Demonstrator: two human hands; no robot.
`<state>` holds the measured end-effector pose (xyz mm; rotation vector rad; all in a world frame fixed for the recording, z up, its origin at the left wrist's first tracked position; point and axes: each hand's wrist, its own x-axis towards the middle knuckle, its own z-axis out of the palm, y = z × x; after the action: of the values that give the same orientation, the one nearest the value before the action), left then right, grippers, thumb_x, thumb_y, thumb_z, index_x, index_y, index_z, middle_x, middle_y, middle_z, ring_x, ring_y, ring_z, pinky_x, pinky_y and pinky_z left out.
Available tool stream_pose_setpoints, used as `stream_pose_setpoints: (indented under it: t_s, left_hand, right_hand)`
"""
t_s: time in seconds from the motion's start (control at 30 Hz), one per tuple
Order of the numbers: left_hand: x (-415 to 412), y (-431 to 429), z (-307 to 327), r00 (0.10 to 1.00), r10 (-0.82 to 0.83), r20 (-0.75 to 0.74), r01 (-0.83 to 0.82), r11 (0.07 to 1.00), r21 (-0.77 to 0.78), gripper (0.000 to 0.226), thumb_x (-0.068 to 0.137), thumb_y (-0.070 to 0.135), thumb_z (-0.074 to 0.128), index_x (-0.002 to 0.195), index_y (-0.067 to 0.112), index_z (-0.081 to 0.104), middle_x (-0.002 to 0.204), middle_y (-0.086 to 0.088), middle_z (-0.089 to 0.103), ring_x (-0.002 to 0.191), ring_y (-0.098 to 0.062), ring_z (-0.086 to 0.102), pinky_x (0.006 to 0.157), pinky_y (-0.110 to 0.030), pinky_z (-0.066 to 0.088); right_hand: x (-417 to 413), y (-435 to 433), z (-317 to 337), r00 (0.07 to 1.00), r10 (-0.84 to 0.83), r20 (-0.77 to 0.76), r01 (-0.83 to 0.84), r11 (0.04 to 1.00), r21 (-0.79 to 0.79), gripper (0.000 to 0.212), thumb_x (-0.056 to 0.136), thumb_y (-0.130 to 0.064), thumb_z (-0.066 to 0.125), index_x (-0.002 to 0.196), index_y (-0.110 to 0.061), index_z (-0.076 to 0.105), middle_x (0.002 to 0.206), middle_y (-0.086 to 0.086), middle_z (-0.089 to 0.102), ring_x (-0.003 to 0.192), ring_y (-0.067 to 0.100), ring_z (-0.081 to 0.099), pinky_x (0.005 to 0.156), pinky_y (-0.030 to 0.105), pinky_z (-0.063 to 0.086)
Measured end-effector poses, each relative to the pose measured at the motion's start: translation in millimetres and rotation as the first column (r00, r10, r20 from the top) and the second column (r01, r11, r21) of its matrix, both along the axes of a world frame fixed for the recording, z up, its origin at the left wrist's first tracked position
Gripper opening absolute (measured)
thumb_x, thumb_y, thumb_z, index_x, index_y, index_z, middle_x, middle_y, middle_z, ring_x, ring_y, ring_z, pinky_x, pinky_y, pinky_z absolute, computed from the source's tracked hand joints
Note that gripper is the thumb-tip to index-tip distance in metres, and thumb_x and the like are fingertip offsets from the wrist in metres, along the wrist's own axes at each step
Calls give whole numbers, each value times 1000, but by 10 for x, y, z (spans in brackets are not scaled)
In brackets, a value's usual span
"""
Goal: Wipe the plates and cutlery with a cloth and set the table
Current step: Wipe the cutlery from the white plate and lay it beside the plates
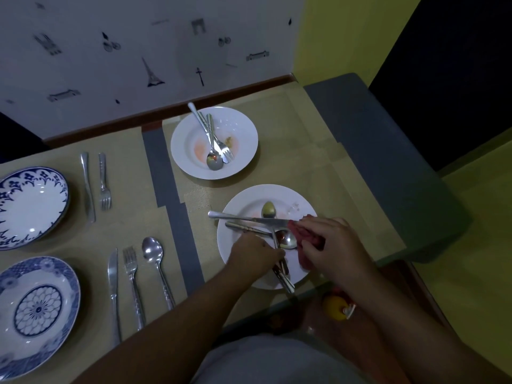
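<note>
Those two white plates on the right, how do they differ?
The far plate is deep, like a bowl; the near plate is flatter. The far plate lies untouched, while over the near plate the left hand grips a utensil and the right hand holds a red cloth. Both are white, round and smeared with food.
</note>
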<state>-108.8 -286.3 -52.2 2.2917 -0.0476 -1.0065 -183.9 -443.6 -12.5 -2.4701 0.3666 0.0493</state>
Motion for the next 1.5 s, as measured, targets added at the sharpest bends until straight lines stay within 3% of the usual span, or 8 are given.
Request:
stream_pose_setpoints:
  t_s: [0.33, 0.5, 0.8, 0.9, 1.03, 1.13, 1.27, 1.5]
  left_hand:
    - [-21, 259, 205, 943, 231, -240, -267, 954, -133, 21, 92, 25, 70, 95, 5, 74, 80, 0, 65, 72, -10, 57, 57, -18, 45]
    - [-149, 535, 226, 847, 306, -434, -432, 873, -228, 15, 92, 17, 69, 92, 2, 74, 90, -18, 76, 75, -22, 66, 70, -32, 53]
    - [-333, 874, 264, 807, 323, -494, -495, 826, -270, 10, 89, 1, 69, 95, 1, 78, 89, -18, 78, 75, -24, 74, 67, -27, 59]
    - [-371, 919, 274, 808, 323, -493, -500, 819, -282, 12, 89, 2, 70, 97, 4, 79, 90, -15, 78, 84, -29, 76, 77, -35, 61]
    - [-393, 962, 302, 820, 290, -494, -472, 830, -297, 13, 87, 5, 72, 94, 11, 81, 91, -10, 79, 81, -23, 75, 69, -28, 56]
    - [-388, 993, 347, 835, 280, -474, -457, 832, -314, 13, 86, 1, 72, 92, 9, 81, 89, -11, 79, 77, -20, 73, 68, -28, 55]
    - [-307, 1045, 418, 831, 310, -462, -492, 798, -349, 14, 87, -3, 70, 98, 1, 77, 90, -17, 77, 73, -22, 72, 65, -29, 56]
    - [-308, 1093, 430, 871, 262, -415, -420, 835, -356, 14, 86, -4, 70, 94, 4, 78, 87, -15, 78, 70, -19, 71, 60, -26, 54]
  right_hand:
    - [22, 100, -5, 998, 68, 17, -67, 998, -18, 44, 82, -16, 72, 123, -29, 65, 114, -14, 67, 103, 15, 49, 83, 22, 38]
    - [42, 166, -45, 989, 136, 51, -134, 990, -29, 43, 81, -16, 71, 122, -30, 67, 112, -18, 67, 99, 14, 49, 78, 14, 35]
    - [30, 468, -78, 942, 315, 118, -315, 949, -12, 33, 78, -13, 70, 109, -24, 72, 111, -10, 70, 94, 19, 54, 80, 36, 49]
    - [45, 529, -121, 922, 357, 152, -354, 934, -46, 32, 76, -13, 68, 107, -21, 72, 113, -6, 70, 100, 12, 52, 84, 32, 47]
    - [49, 629, -143, 868, 482, 122, -479, 876, -55, 32, 83, -15, 65, 113, -24, 69, 122, -11, 64, 116, 13, 54, 97, 30, 39]
    - [140, 656, -189, 813, 576, 83, -568, 817, -99, 28, 85, -15, 62, 110, -24, 68, 117, -12, 65, 109, 15, 55, 94, 31, 40]
    - [336, 571, -215, 873, 478, 98, -468, 877, -111, 26, 87, -12, 59, 108, -27, 66, 110, -16, 65, 95, 17, 47, 86, 34, 45]
    - [320, 662, -79, 812, 578, 79, -567, 814, -123, 23, 87, -13, 60, 105, -24, 68, 105, -11, 67, 96, 15, 45, 85, 32, 45]
